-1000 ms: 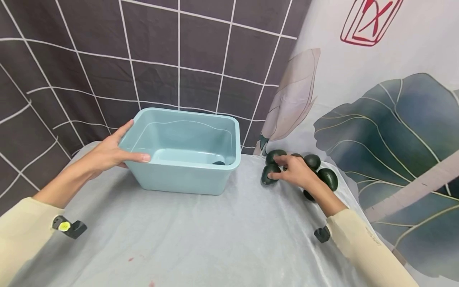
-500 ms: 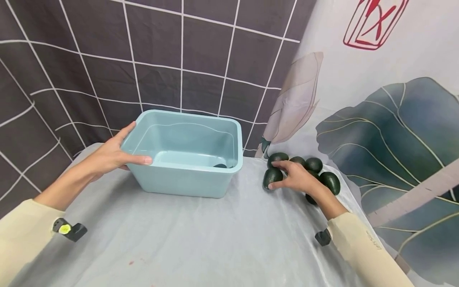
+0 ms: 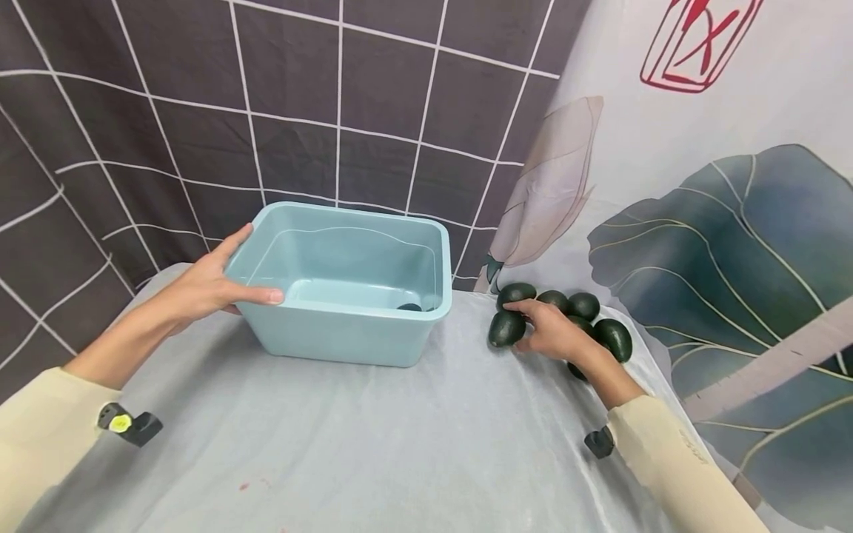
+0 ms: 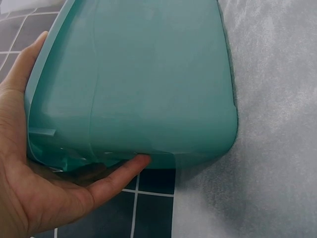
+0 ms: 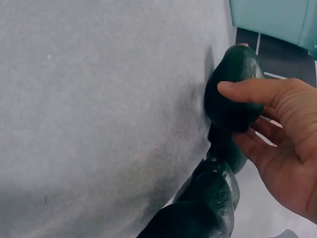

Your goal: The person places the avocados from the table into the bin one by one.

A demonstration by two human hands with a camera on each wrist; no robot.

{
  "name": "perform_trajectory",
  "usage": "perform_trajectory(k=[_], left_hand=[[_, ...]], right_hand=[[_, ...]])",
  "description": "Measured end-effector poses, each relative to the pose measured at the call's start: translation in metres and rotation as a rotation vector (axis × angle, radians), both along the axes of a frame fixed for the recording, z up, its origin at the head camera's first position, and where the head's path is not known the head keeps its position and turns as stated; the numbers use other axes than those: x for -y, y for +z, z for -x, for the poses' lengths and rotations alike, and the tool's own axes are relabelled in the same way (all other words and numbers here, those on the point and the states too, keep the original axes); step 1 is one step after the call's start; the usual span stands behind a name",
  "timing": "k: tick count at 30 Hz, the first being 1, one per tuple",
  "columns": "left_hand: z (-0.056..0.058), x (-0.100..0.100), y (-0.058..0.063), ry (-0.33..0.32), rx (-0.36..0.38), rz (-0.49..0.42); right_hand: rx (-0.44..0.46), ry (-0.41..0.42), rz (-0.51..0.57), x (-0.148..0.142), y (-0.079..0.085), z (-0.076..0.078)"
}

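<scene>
A light-blue plastic tub (image 3: 340, 333) stands on the cloth at centre left. My left hand (image 3: 206, 285) holds its left end, the thumb along the front rim and the other fingers at the side. In the left wrist view, a fingertip (image 4: 141, 159) presses on the tub's wall (image 4: 153, 89). Right of the tub, my right hand (image 3: 553, 329) reaches over a cluster of dark green avocados. It holds the leftmost front avocado (image 3: 505, 330); in the right wrist view the thumb lies across this avocado (image 5: 235, 63) with the other fingers on its far side.
Several more avocados (image 3: 613, 339) lie close together around and behind my right hand. A dark rounded thing (image 3: 409, 307) shows inside the tub, mostly hidden by the front rim. A grey cloth (image 3: 373, 444) covers the table, with a dark grid curtain (image 3: 293, 96) behind it.
The right thumb has shifted from the front of the avocado round to its right side. The left hand keeps its place on the tub.
</scene>
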State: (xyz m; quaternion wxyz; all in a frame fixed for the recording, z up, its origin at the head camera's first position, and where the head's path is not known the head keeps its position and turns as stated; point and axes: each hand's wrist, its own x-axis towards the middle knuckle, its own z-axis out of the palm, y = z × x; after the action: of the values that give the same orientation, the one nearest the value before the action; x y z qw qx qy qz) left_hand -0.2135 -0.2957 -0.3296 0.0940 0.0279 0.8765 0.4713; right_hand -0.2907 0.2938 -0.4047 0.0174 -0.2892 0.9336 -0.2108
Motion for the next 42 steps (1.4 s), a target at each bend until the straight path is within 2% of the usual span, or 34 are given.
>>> perform_trajectory(k=[5, 9, 13, 17, 20, 23, 26, 30, 42], left_hand=[[-0.001, 0.0, 0.001, -0.001, -0.002, 0.004], [-0.001, 0.0, 0.001, -0.002, -0.001, -0.006], [-0.001, 0.0, 0.0, 0.001, 0.002, -0.011], [-0.001, 0.0, 0.0, 0.002, 0.003, -0.008], [-0.001, 0.0, 0.001, 0.001, 0.002, -0.004], [-0.001, 0.0, 0.001, 0.002, 0.0, -0.002], [-0.001, 0.0, 0.001, 0.002, 0.0, -0.001], [-0.001, -0.001, 0.002, 0.001, 0.003, -0.001], [-0.001, -0.001, 0.002, 0.003, -0.001, 0.013]], right_hand=[[-0.021, -0.019, -0.038, 0.008, 0.008, -0.006], [-0.022, -0.047, -0.043, 0.009, 0.007, -0.006], [-0.045, -0.04, -0.017, 0.008, -0.001, -0.001], [-0.088, -0.036, -0.004, -0.001, -0.021, 0.013], [-0.084, -0.035, 0.026, -0.004, -0.024, 0.015], [-0.073, -0.048, 0.041, -0.001, -0.018, 0.01], [-0.037, -0.092, 0.036, 0.011, 0.001, -0.004], [0.002, -0.147, 0.014, 0.02, 0.018, -0.017], [-0.028, -0.188, -0.019, 0.021, 0.036, -0.011]])
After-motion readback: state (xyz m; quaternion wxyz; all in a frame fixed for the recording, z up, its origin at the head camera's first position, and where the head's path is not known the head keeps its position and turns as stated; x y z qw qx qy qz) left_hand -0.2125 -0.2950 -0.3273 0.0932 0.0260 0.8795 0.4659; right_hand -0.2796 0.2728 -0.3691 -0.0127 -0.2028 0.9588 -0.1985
